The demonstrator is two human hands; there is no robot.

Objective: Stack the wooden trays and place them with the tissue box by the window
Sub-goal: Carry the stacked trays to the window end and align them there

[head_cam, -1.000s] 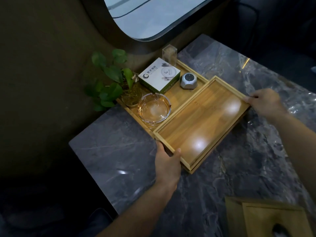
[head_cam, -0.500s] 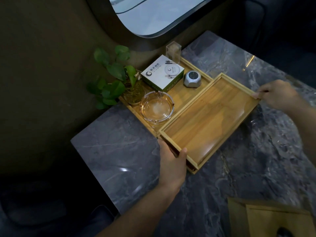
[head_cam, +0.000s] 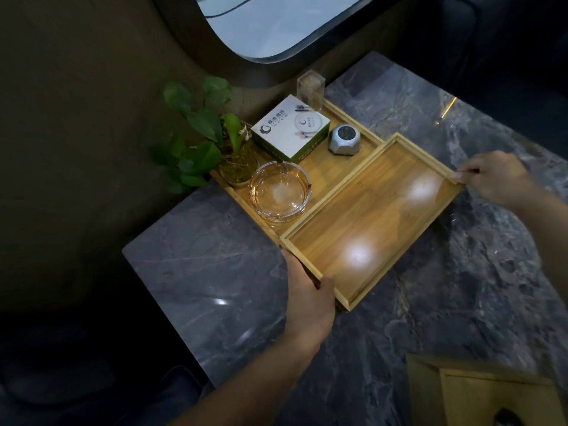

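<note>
An empty wooden tray [head_cam: 368, 216] lies on the grey marble table [head_cam: 215, 278], stacked on another tray whose edge shows beneath its near corner. My left hand [head_cam: 307, 296] grips the tray's near left end. My right hand [head_cam: 488, 176] pinches its far right corner. Behind it, against the wall under the window [head_cam: 276, 23], a longer wooden tray [head_cam: 316, 170] carries small items. A wooden tissue box [head_cam: 491, 395] stands at the bottom right, cut off by the frame.
The back tray holds a potted plant [head_cam: 209, 139], a glass ashtray [head_cam: 278, 192], a white and green box [head_cam: 292, 130], a small silver device [head_cam: 344, 139] and a clear holder [head_cam: 310, 87]. The table's left edge drops to a dark floor.
The empty tray has shifted a little to the right along the back tray, with both hands still on its ends.
</note>
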